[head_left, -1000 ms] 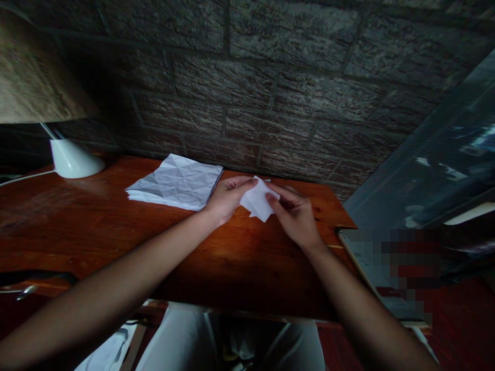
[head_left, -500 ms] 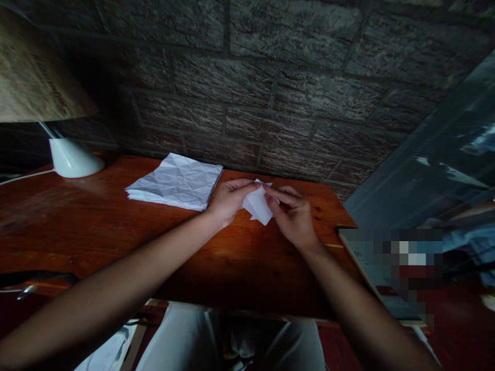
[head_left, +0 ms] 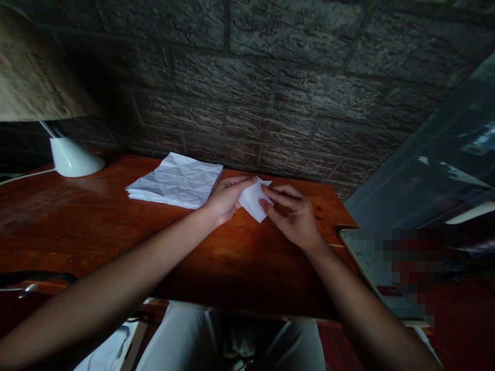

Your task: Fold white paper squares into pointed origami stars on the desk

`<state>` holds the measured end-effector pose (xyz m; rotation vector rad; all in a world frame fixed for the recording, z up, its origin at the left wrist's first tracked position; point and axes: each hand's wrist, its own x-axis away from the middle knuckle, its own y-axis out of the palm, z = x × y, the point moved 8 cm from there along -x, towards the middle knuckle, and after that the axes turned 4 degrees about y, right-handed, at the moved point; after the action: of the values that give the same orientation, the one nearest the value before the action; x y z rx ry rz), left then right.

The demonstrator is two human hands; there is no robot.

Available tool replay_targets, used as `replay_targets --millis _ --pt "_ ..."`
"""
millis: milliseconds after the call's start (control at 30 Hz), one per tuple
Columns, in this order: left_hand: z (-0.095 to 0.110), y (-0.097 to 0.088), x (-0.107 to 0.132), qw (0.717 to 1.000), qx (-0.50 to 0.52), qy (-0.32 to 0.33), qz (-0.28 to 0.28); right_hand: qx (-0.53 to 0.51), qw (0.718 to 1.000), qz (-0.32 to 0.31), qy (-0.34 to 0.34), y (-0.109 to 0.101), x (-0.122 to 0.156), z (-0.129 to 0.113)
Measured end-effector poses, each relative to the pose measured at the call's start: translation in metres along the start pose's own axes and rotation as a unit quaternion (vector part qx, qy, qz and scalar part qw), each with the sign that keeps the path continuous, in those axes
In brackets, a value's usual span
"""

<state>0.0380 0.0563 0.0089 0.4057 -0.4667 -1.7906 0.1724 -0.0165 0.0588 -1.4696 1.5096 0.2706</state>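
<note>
Over the tabletop (head_left: 232, 268), a folded white paper (head_left: 253, 201) is pinched at opposite sides by the grip of the left hand (head_left: 226, 200) and right hand (head_left: 297, 215) — presumably so that it is steadied; clearance beneath cannot be confirmed.

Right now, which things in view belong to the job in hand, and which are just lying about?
In the job:
- small folded white paper, held by the left hand and right hand
- wooden table below them

Lying about:
- lamp
- stack of creased white sheets, not held; possibly related
</note>
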Motion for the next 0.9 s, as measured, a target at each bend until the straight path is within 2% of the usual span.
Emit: replay_targets --millis 333,533,733,900 --pt "0.007 -0.007 -0.004 0.999 0.002 0.033 0.019 -0.020 0.999 -0.009 0.024 0.001 0.001 0.007" --pt "0.009 -0.005 -0.005 0.999 0.015 0.047 0.007 -0.029 0.998 0.001 0.047 0.003 0.003 0.012" --pt "0.012 -0.001 -0.006 0.998 0.006 0.061 -0.017 -0.038 0.993 0.037 0.105 0.001 0.007 0.019" --pt "0.009 0.002 -0.005 0.998 0.023 0.047 -0.029 -0.029 0.995 0.041 0.082 -0.002 0.006 0.014"
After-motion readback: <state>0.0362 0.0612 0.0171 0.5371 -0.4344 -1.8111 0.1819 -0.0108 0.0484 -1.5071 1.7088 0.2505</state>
